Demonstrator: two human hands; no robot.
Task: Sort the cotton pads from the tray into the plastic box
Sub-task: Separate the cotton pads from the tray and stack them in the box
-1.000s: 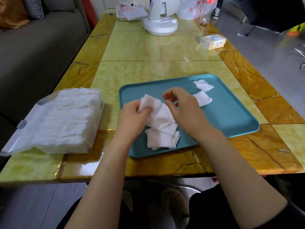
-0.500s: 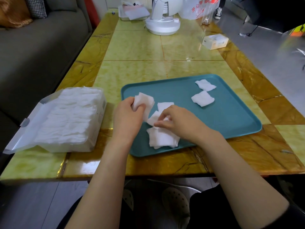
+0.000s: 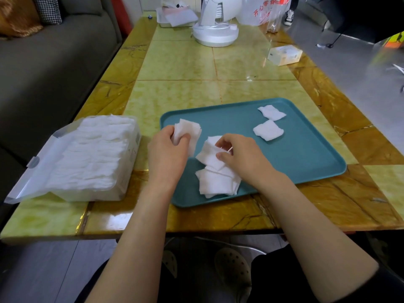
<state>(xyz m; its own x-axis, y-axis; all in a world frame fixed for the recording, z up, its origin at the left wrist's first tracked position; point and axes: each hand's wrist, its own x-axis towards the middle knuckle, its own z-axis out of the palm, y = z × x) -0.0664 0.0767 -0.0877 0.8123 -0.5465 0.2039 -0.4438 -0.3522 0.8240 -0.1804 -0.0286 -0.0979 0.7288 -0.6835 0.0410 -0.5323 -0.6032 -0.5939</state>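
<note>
1. Teal rectangular plastic tray (image 3: 306, 149): landmark.
2. Clear plastic box (image 3: 133, 147), left of the tray, lid open, packed with white pads.
3. Loose heap of white square cotton pads (image 3: 216, 182) in the tray's near-left corner.
4. Left hand (image 3: 168, 149), over the tray's left rim, fingers curled round a small stack of pads (image 3: 188, 130).
5. Right hand (image 3: 242, 156), above the heap, pinching its top pad (image 3: 209, 154).
6. Two stray pads (image 3: 268, 130) toward the tray's far-right.
7. Judgement: peel one pad only, then square its edges on the stack before boxing.
</note>
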